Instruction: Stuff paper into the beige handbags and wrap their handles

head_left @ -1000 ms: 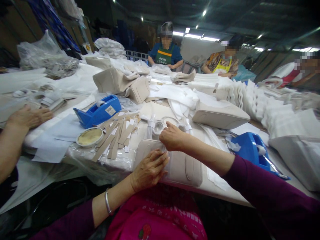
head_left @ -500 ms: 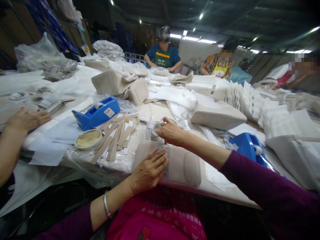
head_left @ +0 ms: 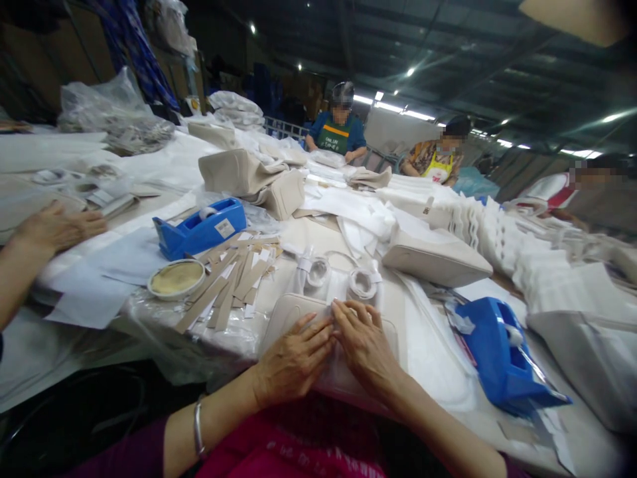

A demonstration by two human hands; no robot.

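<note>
- from here i have my left hand (head_left: 297, 353) palm down, fingers extended, close together.
- my right hand (head_left: 367, 342) is palm down too, fingers slightly bent, fingertips beside the left's.
- both forearms (head_left: 440, 421) angle inward.

Middle of the beige piece (head_left: 287, 312) hidden under both hands (head_left: 365, 342)

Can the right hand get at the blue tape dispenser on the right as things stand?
Probably yes: flat white sheets lie between the right hand and the blue tape dispenser, nothing tall, though the hand is on the beige piece.
</note>
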